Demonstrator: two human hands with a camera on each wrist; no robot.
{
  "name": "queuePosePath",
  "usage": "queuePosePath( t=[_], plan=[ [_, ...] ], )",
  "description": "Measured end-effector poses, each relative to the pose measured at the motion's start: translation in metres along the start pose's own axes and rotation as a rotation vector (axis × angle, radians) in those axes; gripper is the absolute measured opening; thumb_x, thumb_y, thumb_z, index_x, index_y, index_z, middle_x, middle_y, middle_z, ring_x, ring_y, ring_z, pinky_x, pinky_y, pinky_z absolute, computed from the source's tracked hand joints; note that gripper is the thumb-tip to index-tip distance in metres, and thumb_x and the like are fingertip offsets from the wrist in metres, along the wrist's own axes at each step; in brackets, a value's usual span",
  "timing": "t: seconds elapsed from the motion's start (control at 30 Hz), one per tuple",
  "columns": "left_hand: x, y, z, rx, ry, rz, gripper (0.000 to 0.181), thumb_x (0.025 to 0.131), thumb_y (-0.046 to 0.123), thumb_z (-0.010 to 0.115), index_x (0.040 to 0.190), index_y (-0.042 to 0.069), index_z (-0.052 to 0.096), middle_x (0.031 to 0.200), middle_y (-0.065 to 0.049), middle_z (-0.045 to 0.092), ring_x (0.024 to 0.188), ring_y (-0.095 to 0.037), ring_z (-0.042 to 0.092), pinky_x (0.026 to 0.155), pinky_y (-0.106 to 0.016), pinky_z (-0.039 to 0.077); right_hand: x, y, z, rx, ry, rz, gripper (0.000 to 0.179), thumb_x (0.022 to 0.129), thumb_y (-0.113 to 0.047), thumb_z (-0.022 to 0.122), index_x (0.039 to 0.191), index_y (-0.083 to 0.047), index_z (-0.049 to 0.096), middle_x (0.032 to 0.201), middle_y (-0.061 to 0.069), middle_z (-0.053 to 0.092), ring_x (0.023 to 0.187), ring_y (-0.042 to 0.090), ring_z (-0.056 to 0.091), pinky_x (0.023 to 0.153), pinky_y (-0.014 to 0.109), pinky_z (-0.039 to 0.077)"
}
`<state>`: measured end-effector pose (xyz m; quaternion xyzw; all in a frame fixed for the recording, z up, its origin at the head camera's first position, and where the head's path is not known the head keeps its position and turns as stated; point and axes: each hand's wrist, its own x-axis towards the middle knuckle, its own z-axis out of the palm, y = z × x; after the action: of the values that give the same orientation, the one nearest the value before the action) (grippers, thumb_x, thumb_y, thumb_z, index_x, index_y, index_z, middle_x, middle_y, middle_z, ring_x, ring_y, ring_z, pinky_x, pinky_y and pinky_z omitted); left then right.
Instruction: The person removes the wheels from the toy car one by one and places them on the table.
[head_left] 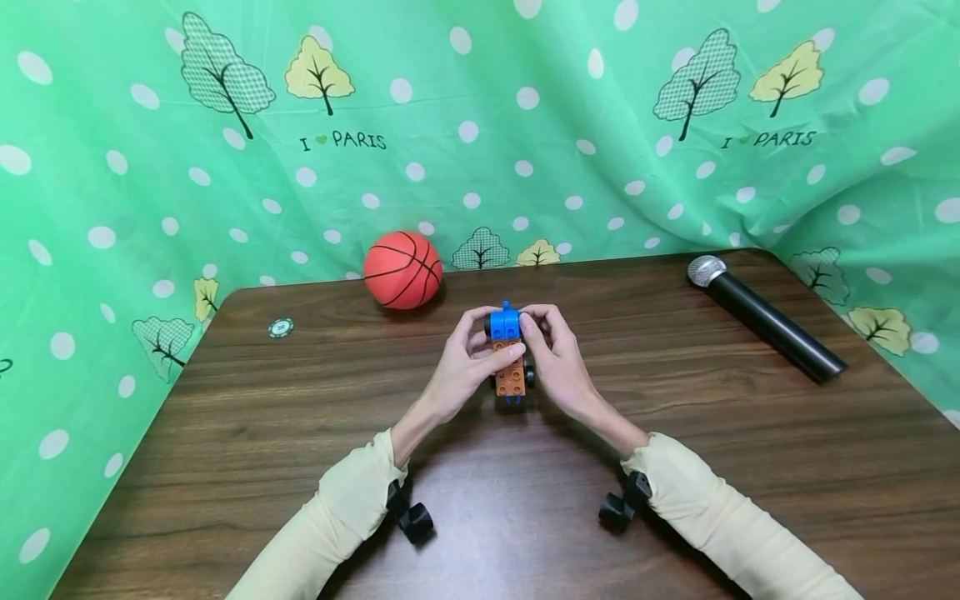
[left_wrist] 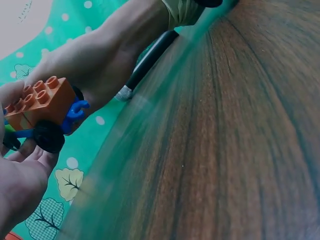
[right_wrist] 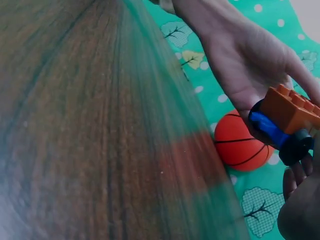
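Both hands hold a toy block car (head_left: 511, 381) over the middle of the table. It has orange studded bricks (left_wrist: 52, 107), a blue brick (head_left: 505, 326) at the far end, black wheels (left_wrist: 49, 136) and a blue hook (left_wrist: 76, 111) at the near end. My left hand (head_left: 459, 367) grips the car from the left, its thumb lying across the orange bricks. From the right, my right hand (head_left: 562, 367) pinches the blue brick, thumb against its near side and fingers curled around the far end. In the right wrist view, the fingers (right_wrist: 299, 176) show beneath the car.
A red basketball (head_left: 402, 270) sits at the back edge, left of the hands. Farther left lies a small poker chip (head_left: 281, 327). A black microphone (head_left: 772, 321) with a silver head lies at the right. Behind the wooden table (head_left: 300, 433) hangs a green dotted cloth (head_left: 480, 92).
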<state>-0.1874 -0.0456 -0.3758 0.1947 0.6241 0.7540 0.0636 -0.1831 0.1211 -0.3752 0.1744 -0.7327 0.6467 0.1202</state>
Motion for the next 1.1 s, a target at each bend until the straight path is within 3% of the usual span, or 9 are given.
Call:
queuePosePath(
  t=[0.2, 0.47, 0.77, 1.1],
  plan=[
    [0.000, 0.003, -0.002, 0.000, 0.012, -0.035, 0.048, 0.094, -0.002, 0.068, 0.137, 0.004, 0.046, 0.117, -0.023, 0.068, 0.097, -0.022, 0.071, 0.086, -0.034, 0.056, 0.000, 0.007, 0.000, -0.088, 0.010, -0.103, 0.024, 0.111, -0.011, 0.049, 0.127, 0.002, 0.060, 0.112, 0.016, 0.066, 0.092, 0.018, 0.058, 0.078, 0.024, 0.049],
    [-0.002, 0.009, -0.002, 0.069, -0.019, -0.041, 0.049, 0.093, 0.004, 0.072, 0.136, 0.006, 0.049, 0.103, -0.015, 0.072, 0.086, -0.015, 0.069, 0.080, -0.031, 0.056, 0.002, 0.015, -0.006, -0.256, 0.071, -0.281, 0.012, 0.105, -0.003, 0.057, 0.112, 0.004, 0.063, 0.091, 0.014, 0.068, 0.075, 0.017, 0.058, 0.065, 0.019, 0.046],
    [-0.003, 0.009, -0.001, 0.112, -0.026, -0.044, 0.048, 0.093, 0.002, 0.073, 0.136, 0.005, 0.051, 0.099, -0.013, 0.073, 0.084, -0.014, 0.068, 0.079, -0.030, 0.056, 0.006, 0.022, -0.013, -0.352, 0.034, -0.400, 0.009, 0.100, 0.006, 0.060, 0.109, 0.004, 0.062, 0.091, 0.014, 0.068, 0.078, 0.020, 0.062, 0.066, 0.027, 0.050],
    [-0.005, 0.011, -0.002, 0.116, -0.041, -0.068, 0.049, 0.093, 0.006, 0.075, 0.136, 0.007, 0.052, 0.097, -0.011, 0.071, 0.086, -0.015, 0.065, 0.080, -0.031, 0.055, 0.011, 0.023, -0.020, -0.410, -0.029, -0.522, 0.010, 0.097, 0.005, 0.059, 0.107, 0.004, 0.058, 0.087, 0.013, 0.065, 0.073, 0.018, 0.057, 0.058, 0.033, 0.048]
  ],
)
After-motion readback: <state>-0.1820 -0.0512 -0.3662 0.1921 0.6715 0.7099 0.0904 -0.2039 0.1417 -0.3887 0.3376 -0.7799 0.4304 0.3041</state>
